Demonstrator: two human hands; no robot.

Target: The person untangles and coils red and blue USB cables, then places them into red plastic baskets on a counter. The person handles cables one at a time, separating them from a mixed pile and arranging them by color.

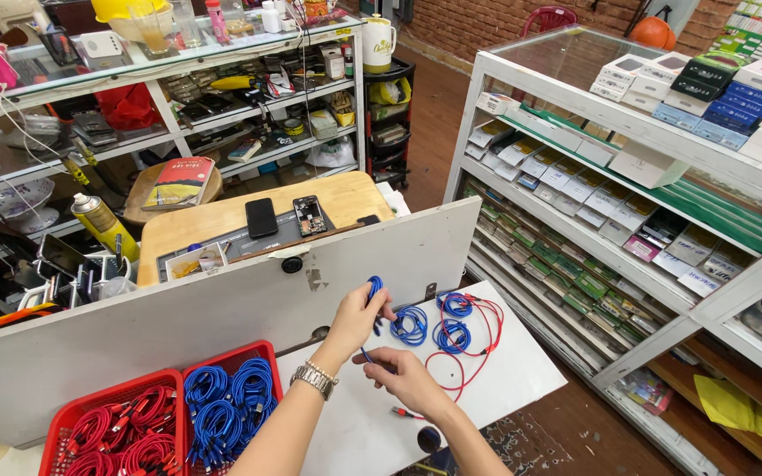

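My left hand (356,317), with a metal watch on its wrist, pinches a loop of blue cable (374,286) and lifts it above the white table (522,370). My right hand (407,377) grips the lower end of the same cable near the table surface. Just right of my hands lie coiled blue cables (412,324) and a loose red cable (478,348). At the lower left, a red basket (116,432) holds red cables and a second red basket (233,397) holds blue cables.
A white board (222,304) stands upright behind the table. Beyond it a wooden desk (222,220) carries phones (262,217) and a spray can (103,225). Glass shelving with boxes (663,150) runs along the right; cluttered shelves (178,88) fill the back left.
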